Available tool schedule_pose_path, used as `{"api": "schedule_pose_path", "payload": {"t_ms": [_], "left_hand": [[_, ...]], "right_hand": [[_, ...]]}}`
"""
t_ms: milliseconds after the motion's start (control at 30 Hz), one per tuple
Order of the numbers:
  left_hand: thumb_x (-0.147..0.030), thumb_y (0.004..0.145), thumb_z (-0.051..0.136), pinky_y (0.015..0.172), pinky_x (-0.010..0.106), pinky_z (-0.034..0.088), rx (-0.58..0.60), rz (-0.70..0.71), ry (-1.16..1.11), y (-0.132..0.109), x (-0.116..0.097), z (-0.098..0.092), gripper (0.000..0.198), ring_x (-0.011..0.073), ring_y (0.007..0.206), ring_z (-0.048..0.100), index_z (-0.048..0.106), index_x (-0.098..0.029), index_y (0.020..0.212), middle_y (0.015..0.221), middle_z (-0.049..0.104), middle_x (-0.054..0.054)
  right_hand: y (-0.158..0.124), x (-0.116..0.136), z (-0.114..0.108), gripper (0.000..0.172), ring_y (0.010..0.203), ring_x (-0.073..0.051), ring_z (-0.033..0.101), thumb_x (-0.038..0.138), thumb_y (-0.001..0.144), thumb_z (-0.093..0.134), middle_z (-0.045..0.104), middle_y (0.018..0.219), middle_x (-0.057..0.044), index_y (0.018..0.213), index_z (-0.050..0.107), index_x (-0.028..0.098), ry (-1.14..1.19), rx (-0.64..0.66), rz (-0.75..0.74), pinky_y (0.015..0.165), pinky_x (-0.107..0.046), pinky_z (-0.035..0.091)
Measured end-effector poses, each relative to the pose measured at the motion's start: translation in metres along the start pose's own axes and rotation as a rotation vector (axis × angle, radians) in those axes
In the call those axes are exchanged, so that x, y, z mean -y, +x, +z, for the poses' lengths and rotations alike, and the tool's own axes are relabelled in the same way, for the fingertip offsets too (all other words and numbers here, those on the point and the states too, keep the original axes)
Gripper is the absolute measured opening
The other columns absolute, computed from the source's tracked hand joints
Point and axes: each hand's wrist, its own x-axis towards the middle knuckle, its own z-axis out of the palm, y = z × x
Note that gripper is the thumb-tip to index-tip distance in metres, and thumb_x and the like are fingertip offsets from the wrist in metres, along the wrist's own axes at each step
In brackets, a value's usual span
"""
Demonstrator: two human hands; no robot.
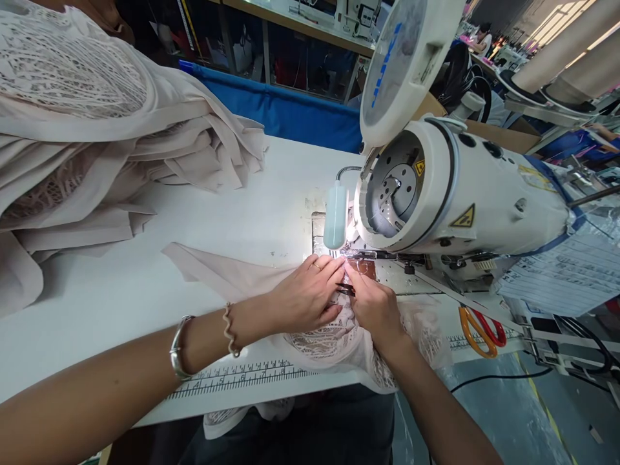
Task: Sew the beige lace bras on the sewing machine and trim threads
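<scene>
A pale pink lace garment piece [334, 339] lies across the table edge, under the presser area of a white sewing machine [504, 187]. My left hand [310, 290] presses on the cloth with its fingers together, fingertips close to the lit needle area. Opposite it, my right hand [378, 307] is closed, its fingertips at the cloth and touching the left fingertips. Small dark thread snips [345, 289] stick out from the right hand; their blades are partly hidden. A plain strip of the cloth [227, 268] trails left over the white table [194, 213].
A heap of similar lace garments [111, 129] covers the table's left side. The machine's round cover [402, 71] stands raised. A small lamp [336, 216] hangs by the needle. Orange-handled scissors [477, 332] and a red handle [494, 329] are at the right.
</scene>
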Motion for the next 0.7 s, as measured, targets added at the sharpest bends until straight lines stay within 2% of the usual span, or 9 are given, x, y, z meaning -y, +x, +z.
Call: {"api": "schedule_pose_path", "payload": {"t_ms": [233,467,700], "left_hand": [[-0.047,0.1,0.045,0.107,0.051,0.036,-0.016,-0.023,0.05,-0.0015,0.0013,-0.0001,0.062,0.0372,0.131,0.051,0.049,-0.002,0.142,0.147,0.053,0.025],[-0.049,0.103,0.036,0.109,0.055,0.032,0.01,-0.028,0.138,-0.0005,0.0018,-0.0028,0.064,0.0378,0.134,0.05,0.048,-0.001,0.145,0.148,0.053,0.025],[-0.049,0.103,0.038,0.106,0.055,0.035,-0.005,-0.034,0.144,-0.0007,0.0011,-0.0045,0.064,0.0396,0.131,0.052,0.051,0.0,0.142,0.145,0.055,0.026]], "right_hand": [[0.0026,0.0024,0.0006,0.051,0.072,-0.017,0.073,-0.001,0.086,0.044,0.08,0.095,-0.008,0.129,0.068,0.009,-0.019,0.019,0.047,0.061,-0.023,0.054],[0.0076,0.0006,-0.0007,0.05,0.065,-0.018,0.07,0.001,0.088,0.044,0.077,0.078,-0.007,0.131,0.067,0.008,-0.019,0.085,0.069,0.06,-0.023,0.053],[0.0096,-0.0004,-0.0016,0.051,0.069,-0.018,0.07,0.001,0.087,0.043,0.076,0.079,-0.009,0.131,0.067,0.008,0.018,0.116,0.074,0.066,-0.023,0.055]]}}
